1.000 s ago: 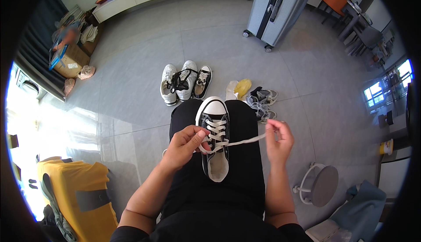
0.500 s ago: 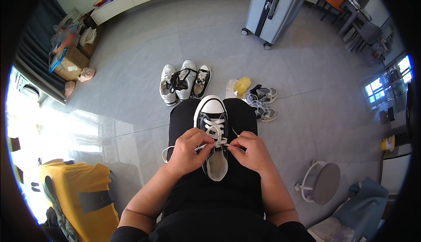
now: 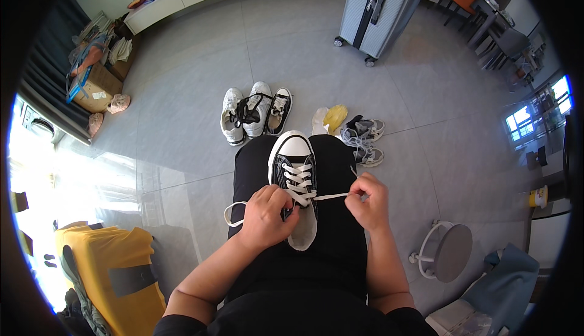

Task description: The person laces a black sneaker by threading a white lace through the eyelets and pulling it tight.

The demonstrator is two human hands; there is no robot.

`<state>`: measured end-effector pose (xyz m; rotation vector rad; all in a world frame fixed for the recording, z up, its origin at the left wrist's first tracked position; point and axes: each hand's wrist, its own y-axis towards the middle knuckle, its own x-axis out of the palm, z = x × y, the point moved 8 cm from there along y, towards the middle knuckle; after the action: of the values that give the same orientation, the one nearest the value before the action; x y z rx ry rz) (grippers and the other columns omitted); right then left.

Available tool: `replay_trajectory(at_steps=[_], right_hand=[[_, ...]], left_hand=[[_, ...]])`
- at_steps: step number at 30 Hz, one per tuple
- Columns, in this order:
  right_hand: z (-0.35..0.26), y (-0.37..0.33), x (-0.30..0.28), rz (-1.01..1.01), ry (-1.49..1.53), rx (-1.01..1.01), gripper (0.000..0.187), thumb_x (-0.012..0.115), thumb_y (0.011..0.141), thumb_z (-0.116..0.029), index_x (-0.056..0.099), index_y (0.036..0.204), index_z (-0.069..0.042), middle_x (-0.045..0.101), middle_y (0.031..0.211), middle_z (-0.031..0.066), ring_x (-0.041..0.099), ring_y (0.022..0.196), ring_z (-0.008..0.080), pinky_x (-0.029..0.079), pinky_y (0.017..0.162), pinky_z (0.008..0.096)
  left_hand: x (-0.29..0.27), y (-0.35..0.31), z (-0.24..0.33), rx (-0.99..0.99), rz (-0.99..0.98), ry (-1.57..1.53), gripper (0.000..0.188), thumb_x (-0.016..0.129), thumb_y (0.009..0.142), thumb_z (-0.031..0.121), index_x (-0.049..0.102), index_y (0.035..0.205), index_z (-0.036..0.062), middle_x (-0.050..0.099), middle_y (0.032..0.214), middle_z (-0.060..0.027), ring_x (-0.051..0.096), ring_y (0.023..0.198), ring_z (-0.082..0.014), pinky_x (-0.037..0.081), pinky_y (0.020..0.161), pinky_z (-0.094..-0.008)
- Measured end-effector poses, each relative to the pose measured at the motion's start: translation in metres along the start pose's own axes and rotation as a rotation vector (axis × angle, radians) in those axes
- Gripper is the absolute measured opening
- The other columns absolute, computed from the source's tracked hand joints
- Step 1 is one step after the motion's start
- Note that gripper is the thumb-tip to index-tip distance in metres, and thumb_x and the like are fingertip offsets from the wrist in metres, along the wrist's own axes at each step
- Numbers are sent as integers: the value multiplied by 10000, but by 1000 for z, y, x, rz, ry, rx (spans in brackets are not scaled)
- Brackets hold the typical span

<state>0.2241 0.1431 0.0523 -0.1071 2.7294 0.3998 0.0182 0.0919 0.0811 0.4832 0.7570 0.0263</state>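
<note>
A black low-top sneaker [image 3: 292, 147] with a white toe cap rests on my lap, toe pointing away from me. White laces cross over its tongue. My left hand [image 3: 265, 217] is closed at the left edge of the shoe's opening, gripping the sneaker there; its fingertips are partly hidden. A loop of loose lace [image 3: 227, 213] sticks out to the left from under that hand. To the right of the shoe, my right hand [image 3: 369, 202] pinches the white shoelace [image 3: 331, 197], which runs taut from the top eyelets. A short lace end shows above the right fingers.
Ahead on the grey tiled floor stand white shoes [image 3: 232, 117] and a matching black sneaker [image 3: 279, 112]. Grey sneakers [image 3: 365, 141] lie right of them beside a yellow item [image 3: 335, 117]. A silver suitcase [image 3: 377, 19], a round stool [image 3: 453, 252] and a yellow-draped seat [image 3: 109, 275] stand around.
My right hand has moved right, drawing the lace out straight. The lace loop over the tongue is gone. My left hand has shifted slightly and stays at the shoe.
</note>
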Motion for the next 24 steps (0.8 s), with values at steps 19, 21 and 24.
replay_trajectory(at_steps=[19,21,24], right_hand=[[3,5,-53,313,44,-47,94,568,676,5,480,674,-28,442,664,25,415,630,128,332,566,273],[-12,6,-44,358,4,-32,121,629,702,-27,511,728,-45,459,698,25,433,650,138,362,580,279],[-40,-2,-29,369,-167,-132,198,711,714,-100,536,799,-65,489,740,43,476,673,184,406,602,305]], left_hand=[[-13,-6,-8,0,77,-133,174,718,690,9,548,699,42,557,643,-60,527,529,-226,409,474,-317],[-17,-5,-16,-39,73,-80,143,733,707,67,607,764,31,608,709,-69,564,606,-232,455,545,-329],[-14,-1,-21,-71,-56,25,137,731,719,98,613,760,41,618,719,-62,579,661,-221,463,617,-349]])
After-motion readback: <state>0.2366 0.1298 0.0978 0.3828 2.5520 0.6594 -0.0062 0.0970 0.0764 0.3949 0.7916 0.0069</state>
